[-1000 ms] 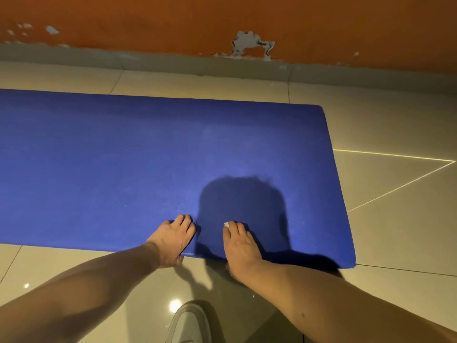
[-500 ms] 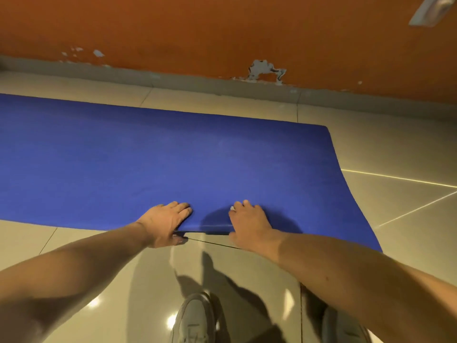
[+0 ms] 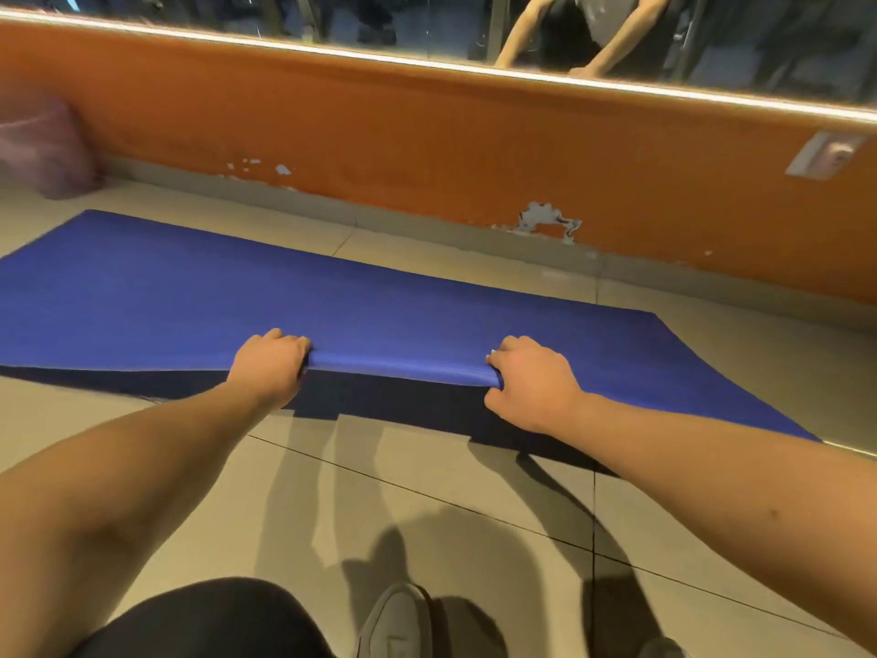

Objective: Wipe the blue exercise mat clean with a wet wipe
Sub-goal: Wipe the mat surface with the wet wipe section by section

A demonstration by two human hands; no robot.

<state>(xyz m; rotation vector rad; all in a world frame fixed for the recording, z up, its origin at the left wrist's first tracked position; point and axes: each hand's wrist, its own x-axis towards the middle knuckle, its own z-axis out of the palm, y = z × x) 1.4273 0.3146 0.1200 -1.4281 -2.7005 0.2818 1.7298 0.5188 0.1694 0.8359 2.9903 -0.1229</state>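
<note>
The blue exercise mat [image 3: 247, 301] lies on the tiled floor in front of an orange wall, its near edge raised off the tiles with a dark shadow under it. My left hand [image 3: 270, 365] grips that lifted edge, fingers curled over the top. My right hand [image 3: 531, 382] grips the same edge farther right. A small white bit, perhaps the wet wipe [image 3: 492, 352], shows at my right fingertips; most of it is hidden.
A mirror [image 3: 427, 26] runs above the orange wall [image 3: 427, 149] and reflects the person's arms. A pinkish bag [image 3: 42, 149] sits at the far left by the wall. My grey shoe [image 3: 396, 619] and dark knee [image 3: 213, 619] are below on the tiles.
Both hands went from resting flat at the mat's near edge to gripping it, and the edge has come up off the floor. The camera has tilted up, showing the mirror.
</note>
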